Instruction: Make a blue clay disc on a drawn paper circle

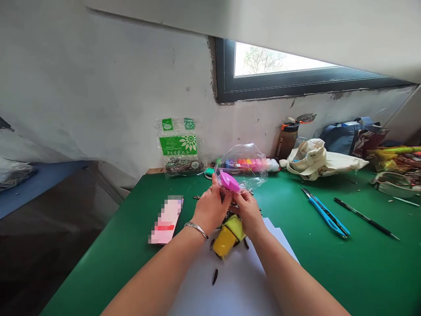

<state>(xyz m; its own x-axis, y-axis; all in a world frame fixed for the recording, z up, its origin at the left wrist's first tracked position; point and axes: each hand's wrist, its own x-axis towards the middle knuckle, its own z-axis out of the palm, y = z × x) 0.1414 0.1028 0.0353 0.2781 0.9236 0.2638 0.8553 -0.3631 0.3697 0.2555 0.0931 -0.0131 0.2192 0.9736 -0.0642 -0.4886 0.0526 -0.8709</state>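
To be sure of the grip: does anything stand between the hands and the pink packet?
Nothing visible: the left hand and right hand both grip the pink packet. A clear bag shows behind; whether it also runs under the fingers, I cannot tell.

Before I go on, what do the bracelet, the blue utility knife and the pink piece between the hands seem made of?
Bracelet: probably metal, polished, from its silvery highlights.
Blue utility knife: handle likely smooth plastic, given its solid bright colour.
Pink piece: smooth, slightly glossy; its even colour could suit clay or plastic, so I can't tell which.
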